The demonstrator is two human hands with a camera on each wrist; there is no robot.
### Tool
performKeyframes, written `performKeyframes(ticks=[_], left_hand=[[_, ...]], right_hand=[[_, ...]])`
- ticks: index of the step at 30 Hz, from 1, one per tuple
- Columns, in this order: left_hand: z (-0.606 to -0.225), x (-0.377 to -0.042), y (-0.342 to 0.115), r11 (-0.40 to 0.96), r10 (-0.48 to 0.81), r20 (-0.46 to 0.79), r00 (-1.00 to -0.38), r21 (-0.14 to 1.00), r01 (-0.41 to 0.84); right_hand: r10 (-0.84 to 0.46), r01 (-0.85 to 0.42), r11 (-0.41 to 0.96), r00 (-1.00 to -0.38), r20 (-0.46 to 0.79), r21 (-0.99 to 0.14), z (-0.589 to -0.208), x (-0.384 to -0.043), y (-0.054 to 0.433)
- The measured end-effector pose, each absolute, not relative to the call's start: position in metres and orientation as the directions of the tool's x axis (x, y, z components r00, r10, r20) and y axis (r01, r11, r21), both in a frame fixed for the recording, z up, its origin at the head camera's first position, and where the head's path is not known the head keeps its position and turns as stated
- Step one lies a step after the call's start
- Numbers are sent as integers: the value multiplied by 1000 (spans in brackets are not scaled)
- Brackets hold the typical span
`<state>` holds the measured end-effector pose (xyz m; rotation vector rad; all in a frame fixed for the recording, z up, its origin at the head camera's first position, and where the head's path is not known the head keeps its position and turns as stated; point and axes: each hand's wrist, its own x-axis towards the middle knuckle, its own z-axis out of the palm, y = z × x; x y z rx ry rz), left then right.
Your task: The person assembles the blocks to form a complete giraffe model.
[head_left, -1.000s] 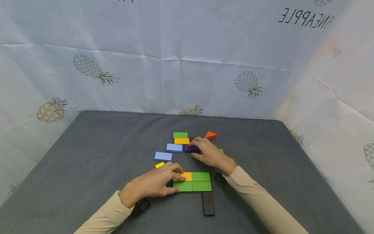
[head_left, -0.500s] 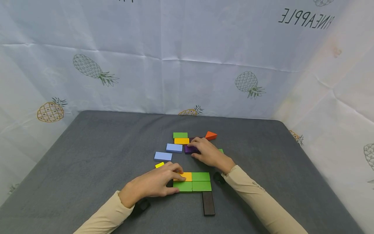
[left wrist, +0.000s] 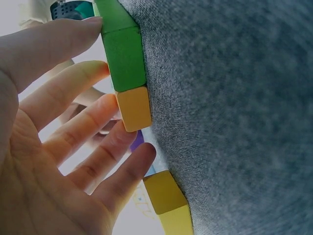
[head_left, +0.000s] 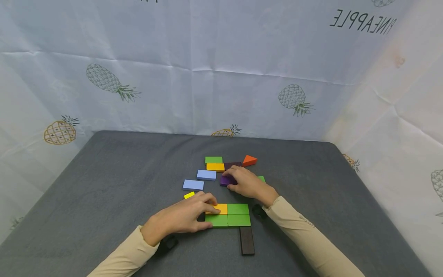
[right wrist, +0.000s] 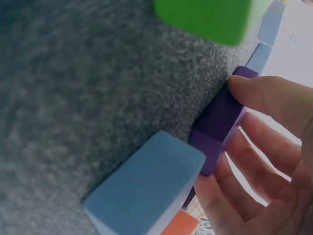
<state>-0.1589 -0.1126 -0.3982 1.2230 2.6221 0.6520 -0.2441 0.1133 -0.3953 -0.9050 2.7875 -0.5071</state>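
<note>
My right hand (head_left: 247, 181) pinches a purple block (head_left: 226, 181) between thumb and fingers, low over the cloth. In the right wrist view the thumb presses one long side of the purple block (right wrist: 220, 115), fingers on the other. Nearer me, my left hand (head_left: 188, 213) rests its relaxed fingers on a flat group of blocks: an orange-yellow block (head_left: 222, 209) and several green blocks (head_left: 238, 220). The left wrist view has its thumb at the top edge of a green block (left wrist: 126, 58) and fingertips by the orange one (left wrist: 134, 108).
Light blue blocks (head_left: 206, 175), a small yellow block (head_left: 189, 195), a green block (head_left: 214, 159), another orange-yellow block (head_left: 215, 167), a dark block (head_left: 232, 165) and an orange triangle (head_left: 250, 160) lie farther back. A dark brown block (head_left: 247, 241) extends toward me. Grey cloth (head_left: 121, 173) covers the table.
My right hand has drawn the purple block slightly toward me and right, away from the blue and dark blocks. The left hand has stayed still.
</note>
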Motion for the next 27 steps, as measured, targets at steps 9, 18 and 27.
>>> performKeyframes(ticks=[9, 18, 27], left_hand=[[-398, -159, -113, 565, 765, 31, -644, 449, 693], [-399, -159, -113, 565, 764, 31, -645, 450, 691], [-401, -158, -113, 582, 753, 25, -658, 443, 682]], right_hand=[[-562, -525, 779, -827, -12, -343, -392, -238, 117], [-540, -512, 788, -841, 14, -342, -385, -230, 124], [-536, -516, 783, -843, 45, -348, -383, -219, 131]])
